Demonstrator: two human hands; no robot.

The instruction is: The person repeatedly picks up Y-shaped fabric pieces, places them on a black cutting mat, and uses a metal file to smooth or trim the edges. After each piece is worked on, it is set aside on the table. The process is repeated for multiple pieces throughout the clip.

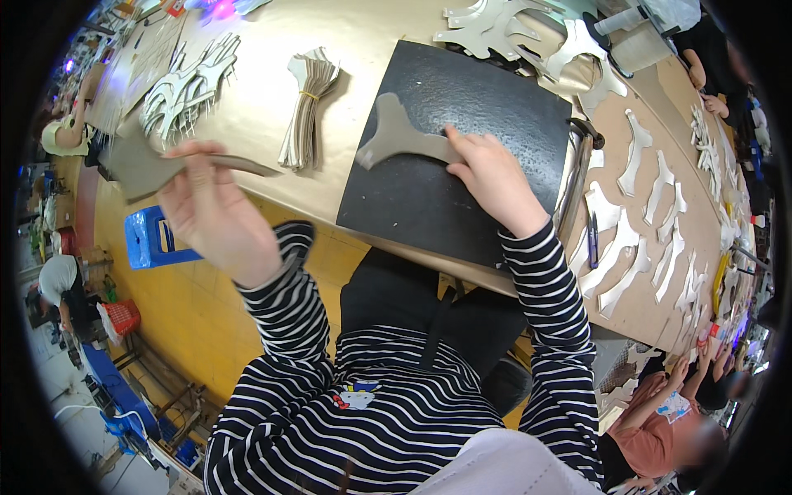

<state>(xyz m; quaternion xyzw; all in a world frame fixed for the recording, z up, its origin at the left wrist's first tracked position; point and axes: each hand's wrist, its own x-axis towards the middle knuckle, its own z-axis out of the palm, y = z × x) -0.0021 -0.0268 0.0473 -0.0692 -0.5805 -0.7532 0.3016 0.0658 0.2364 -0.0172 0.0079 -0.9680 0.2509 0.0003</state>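
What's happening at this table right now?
A person in a striped top sits at a long tan worktable. Their right hand presses a grey, forked cut-out piece flat on a black textured mat. Their left hand holds a similar grey cut-out up off the table. A banded bundle of pieces lies nearby.

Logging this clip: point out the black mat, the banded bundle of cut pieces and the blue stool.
black mat [487, 107], head view, bare upper middle
banded bundle [307, 107], head view, near its band
blue stool [148, 239], head view, top
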